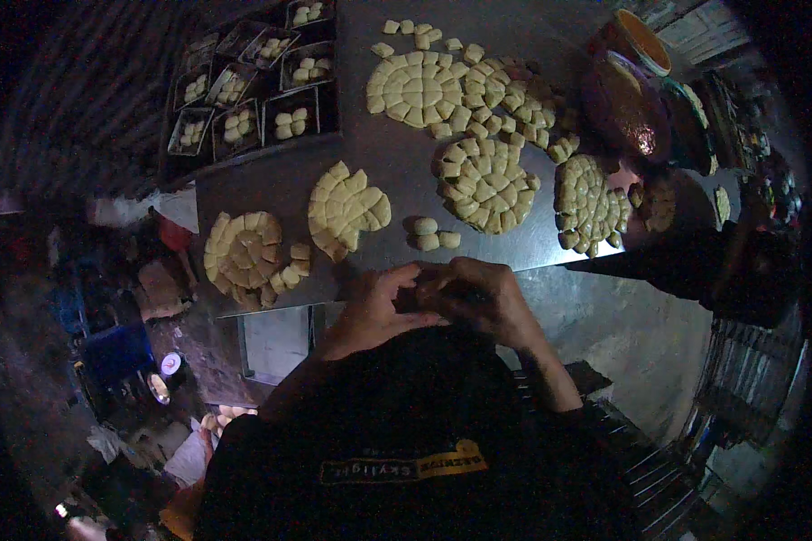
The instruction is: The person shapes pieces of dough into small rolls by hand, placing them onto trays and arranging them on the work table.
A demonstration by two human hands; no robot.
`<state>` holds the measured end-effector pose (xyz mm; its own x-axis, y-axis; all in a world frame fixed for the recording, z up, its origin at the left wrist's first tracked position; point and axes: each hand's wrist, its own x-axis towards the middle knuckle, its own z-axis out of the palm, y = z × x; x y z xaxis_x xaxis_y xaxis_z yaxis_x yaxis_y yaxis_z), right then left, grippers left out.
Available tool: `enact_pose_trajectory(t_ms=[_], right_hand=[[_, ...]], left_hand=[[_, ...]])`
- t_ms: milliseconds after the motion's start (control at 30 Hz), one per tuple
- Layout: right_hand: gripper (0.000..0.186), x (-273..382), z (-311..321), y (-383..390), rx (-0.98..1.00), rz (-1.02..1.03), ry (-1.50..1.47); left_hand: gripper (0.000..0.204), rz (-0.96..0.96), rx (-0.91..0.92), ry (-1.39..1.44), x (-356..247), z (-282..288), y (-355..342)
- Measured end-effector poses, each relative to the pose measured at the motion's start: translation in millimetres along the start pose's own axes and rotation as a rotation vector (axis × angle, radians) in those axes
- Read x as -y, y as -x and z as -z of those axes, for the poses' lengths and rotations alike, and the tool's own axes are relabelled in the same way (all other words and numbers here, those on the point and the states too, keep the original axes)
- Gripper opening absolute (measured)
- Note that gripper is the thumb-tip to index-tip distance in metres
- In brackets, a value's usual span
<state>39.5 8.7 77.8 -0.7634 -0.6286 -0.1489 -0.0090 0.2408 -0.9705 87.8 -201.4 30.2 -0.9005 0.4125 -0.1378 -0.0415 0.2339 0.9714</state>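
My left hand [383,302] and my right hand [483,293] meet at the table's near edge, close to my body. Left thumb and fingers curve around a dark spot between the hands; the right fingers are curled in against it. What they hold is too dark to make out. Just beyond them lies a small cluster of dough pieces [429,236]. A cut dough round [492,185] sits farther to the right, and a partly used one [347,209] to the left. Another cut round [242,252] is at the near left, with loose pieces beside it.
A dark tray [329,117] at the far left holds several small tins [290,115] with dough pieces. More cut dough [415,88] lies at the back of the metal table [388,167]. At the right are a bucket [645,45] and another person's arm [668,266] near dough [591,203].
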Motion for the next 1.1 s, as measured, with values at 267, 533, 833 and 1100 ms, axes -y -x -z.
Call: enact_pose_trajectory(t_ms=[267, 533, 833, 1100], right_hand=[[0.032, -10.0, -9.4, 0.5, -0.097, 0.207, 0.578], [0.035, -89.1, 27.1, -43.3, 0.110, -0.020, 0.390], [0.035, -212.2, 43.1, -74.1, 0.117, 0.342, 0.745], [0.056, -172.3, 50.4, -79.9, 0.283, 0.308, 0.851]], left_hand=[[0.033, 0.118, -0.205, 0.425, 92.8, -25.8, -22.4], [0.044, -0.012, -0.511, 0.037, 108.8, -41.8, -64.8], [0.085, -0.069, -0.360, -0.352, 96.1, -29.0, -76.0], [0.082, -0.042, -0.386, -0.229, 97.2, -17.5, -73.2]])
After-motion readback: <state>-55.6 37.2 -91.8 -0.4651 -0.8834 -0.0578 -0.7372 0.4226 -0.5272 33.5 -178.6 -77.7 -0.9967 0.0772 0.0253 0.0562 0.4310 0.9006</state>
